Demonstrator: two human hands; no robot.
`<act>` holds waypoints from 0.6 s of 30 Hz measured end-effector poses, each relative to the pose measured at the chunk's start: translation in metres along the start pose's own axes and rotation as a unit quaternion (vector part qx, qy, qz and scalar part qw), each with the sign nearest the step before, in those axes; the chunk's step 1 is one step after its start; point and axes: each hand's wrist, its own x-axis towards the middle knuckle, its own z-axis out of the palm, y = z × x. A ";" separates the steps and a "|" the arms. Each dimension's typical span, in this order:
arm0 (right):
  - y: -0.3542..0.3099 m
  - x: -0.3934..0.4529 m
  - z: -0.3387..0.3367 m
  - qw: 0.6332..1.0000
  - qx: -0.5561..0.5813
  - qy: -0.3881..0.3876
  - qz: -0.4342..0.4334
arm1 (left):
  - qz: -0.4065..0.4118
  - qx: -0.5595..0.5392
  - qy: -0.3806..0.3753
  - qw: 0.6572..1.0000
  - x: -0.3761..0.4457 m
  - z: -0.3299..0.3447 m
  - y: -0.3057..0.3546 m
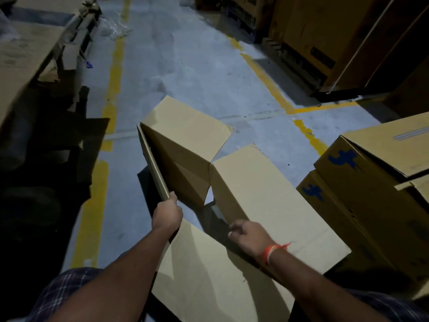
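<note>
A: Carton at centre frame, half opened. Its far end is down on the floor and its near panels run off the lower edge. Left grip is closed round the thin edge of the left wall. Right grip, right of centre, is curled onto the near panel's edge.

B: Risks?

A: Both holds are edge-only. An uneven pull could slip the wall free, and the carton would likely fold flat again. The slit where the flaps meet at centre could tear further. The stacked boxes at the right stand just beside the near panel, so a swing that way may knock them.

B: What's hard to see?

A: The right fingertips are in shadow, so I can't judge how firm the hold is. The carton's underside and far flaps are hidden. The left third is near black, and the cardboard heap at upper left is only partly legible.
</note>
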 end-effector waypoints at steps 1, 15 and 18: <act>0.001 0.003 -0.017 0.999 -0.039 0.008 -0.020 | 0.003 0.010 0.001 1.000 0.001 0.000 0.001; 0.091 0.029 -0.123 0.991 -0.067 0.089 0.068 | 0.010 -0.006 0.034 0.999 -0.015 0.000 -0.012; 0.083 0.019 -0.129 0.995 0.003 0.098 0.022 | -0.005 -0.022 0.045 0.999 -0.019 -0.001 -0.008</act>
